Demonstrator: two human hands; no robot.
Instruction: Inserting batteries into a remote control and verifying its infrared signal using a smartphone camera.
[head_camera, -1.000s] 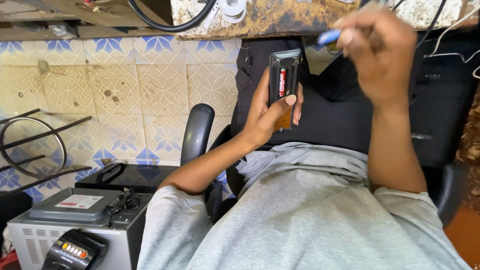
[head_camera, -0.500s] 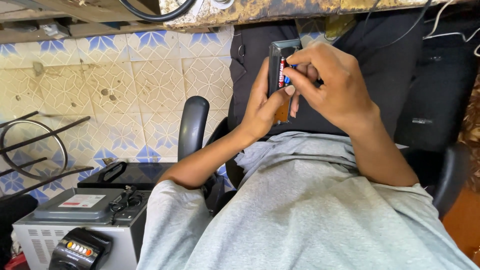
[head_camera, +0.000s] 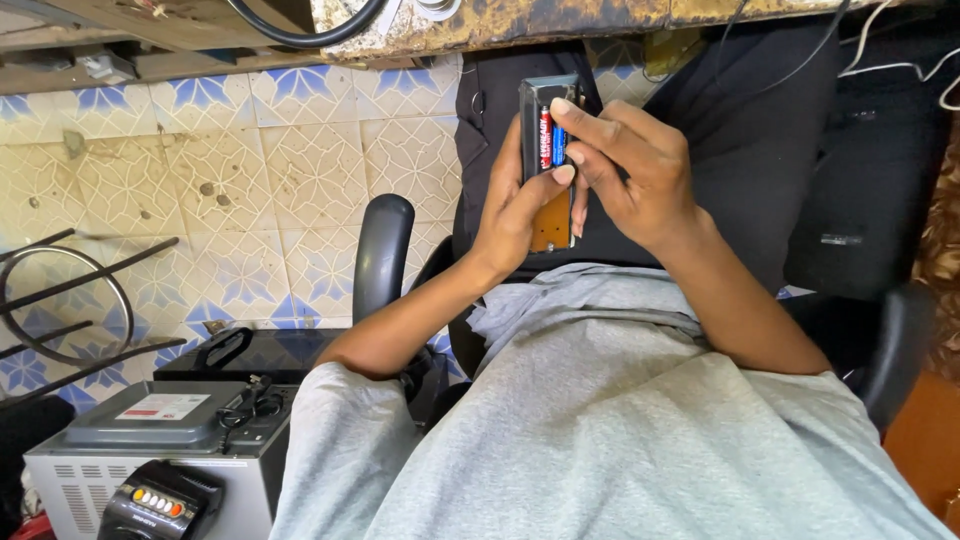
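Note:
My left hand (head_camera: 508, 218) is wrapped around a slim black handheld device (head_camera: 551, 228), back side up, with its battery bay uncovered. A red and black battery (head_camera: 545, 135) lies in the bay, and a blue battery (head_camera: 559, 146) lies beside it. My right hand (head_camera: 632, 172) comes in from the right. Its index finger lies across the top of the bay and its other fingertips rest on the blue battery. The device is held over my lap, above my grey clothing.
A grey metal machine (head_camera: 150, 440) with a black handle stands at lower left. Black chair armrests (head_camera: 385, 255) flank my lap. A wire rack (head_camera: 60, 310) lies on the patterned tile floor (head_camera: 250, 180). A black bag (head_camera: 760, 130) sits under a worn table edge (head_camera: 560, 15).
My right hand came down from the upper right with the blue battery and set it into the bay next to the red one. My left hand kept hold of the device.

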